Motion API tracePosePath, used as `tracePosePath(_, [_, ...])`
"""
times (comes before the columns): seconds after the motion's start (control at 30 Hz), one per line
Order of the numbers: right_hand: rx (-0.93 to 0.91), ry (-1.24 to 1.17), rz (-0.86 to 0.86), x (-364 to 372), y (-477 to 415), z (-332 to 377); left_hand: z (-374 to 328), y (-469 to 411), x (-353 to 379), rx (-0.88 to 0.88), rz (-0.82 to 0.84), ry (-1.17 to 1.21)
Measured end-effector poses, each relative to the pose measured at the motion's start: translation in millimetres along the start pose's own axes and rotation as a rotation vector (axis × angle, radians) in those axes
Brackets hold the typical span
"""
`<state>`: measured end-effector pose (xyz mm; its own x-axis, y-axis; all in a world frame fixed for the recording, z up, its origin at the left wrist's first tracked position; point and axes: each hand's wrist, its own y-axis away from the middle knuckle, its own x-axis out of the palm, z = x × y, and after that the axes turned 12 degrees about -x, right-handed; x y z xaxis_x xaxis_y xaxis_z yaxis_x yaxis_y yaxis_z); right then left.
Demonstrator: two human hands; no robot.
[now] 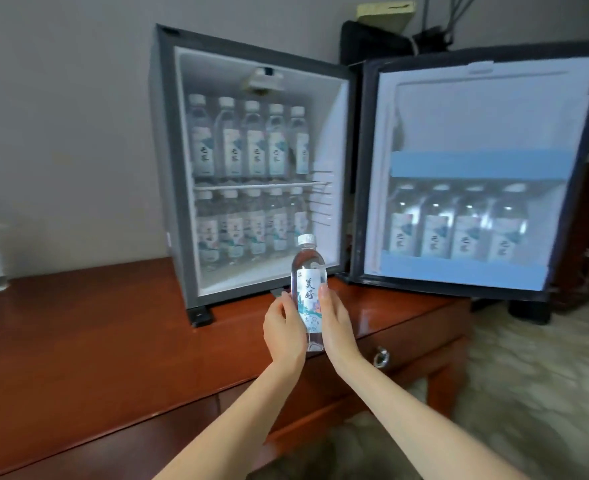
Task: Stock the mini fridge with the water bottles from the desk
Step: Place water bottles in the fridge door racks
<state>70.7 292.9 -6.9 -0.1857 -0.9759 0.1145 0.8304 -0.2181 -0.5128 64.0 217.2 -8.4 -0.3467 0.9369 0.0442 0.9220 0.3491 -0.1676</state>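
Both forearms reach in from the bottom edge. I see the left hand (283,327) and right hand (337,323) pressed on opposite sides of one upright water bottle (309,292), fingers (323,295) closed flat against its label, white cap up. It is held above the desk (95,341), just in front of the open mini fridge (168,168). Inside, bottle rows fill the upper shelf (248,140) and lower level (248,226). The door rack (459,268) holds four bottles.
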Motion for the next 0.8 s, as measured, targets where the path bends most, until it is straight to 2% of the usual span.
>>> tracePosePath(0.23, [-0.022,0.089,-0.091,-72,-9,-3,5,17,71,-0.029,0.179,0.022])
tracePosePath(0.5, [-0.040,0.117,-0.214,-120,-14,-2,2,37,122,0.016,0.254,0.041])
tracePosePath(0.8, [-0.062,0.118,-0.217,-137,-29,8,-10,37,143,0.007,0.270,0.069])
